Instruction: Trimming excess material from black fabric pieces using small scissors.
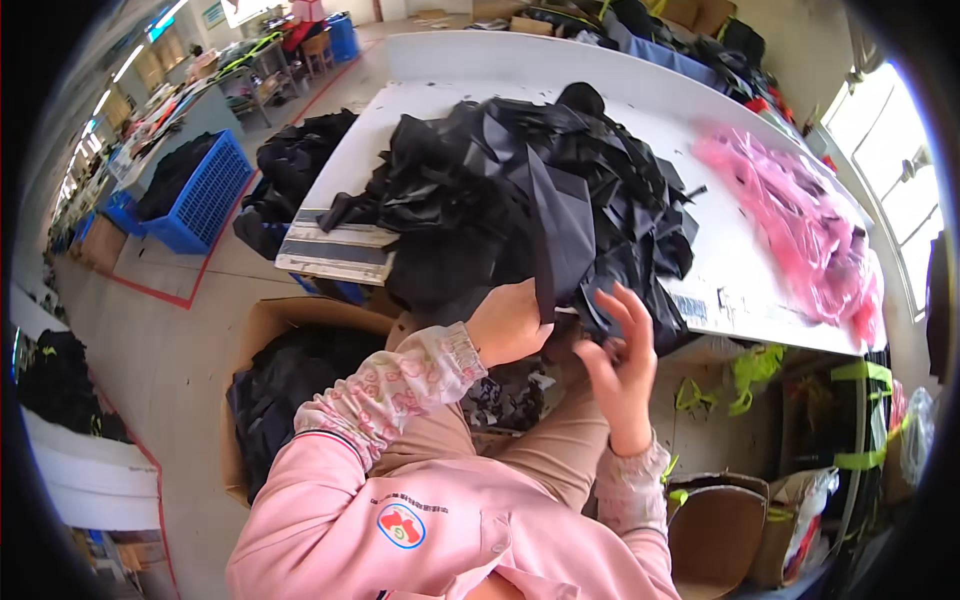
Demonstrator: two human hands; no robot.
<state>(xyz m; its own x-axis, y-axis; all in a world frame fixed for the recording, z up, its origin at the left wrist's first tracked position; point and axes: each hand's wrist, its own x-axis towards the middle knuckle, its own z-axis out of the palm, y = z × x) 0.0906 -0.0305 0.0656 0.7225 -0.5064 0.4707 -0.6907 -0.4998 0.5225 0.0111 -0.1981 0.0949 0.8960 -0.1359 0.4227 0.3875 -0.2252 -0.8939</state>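
Note:
My left hand [512, 322] is closed on a black fabric piece [556, 225], pinching its lower end at the table's near edge. The piece stands up from the fist as a tall, folded panel. Just to the right, my right hand [622, 365] is raised with fingers curved and apart, and nothing shows in its grasp. Behind both hands a large heap of black fabric pieces [440, 170] covers the middle of the white table [660, 110]. Some of the heap hangs over the near edge toward my lap.
Pink plastic bags [790, 220] lie on the table's right side. A cardboard box [262, 325] filled with black fabric stands by my left leg. Further left are a blue crate [205, 195] and more black bundles [300, 160]. An open carton [715, 535] sits at lower right.

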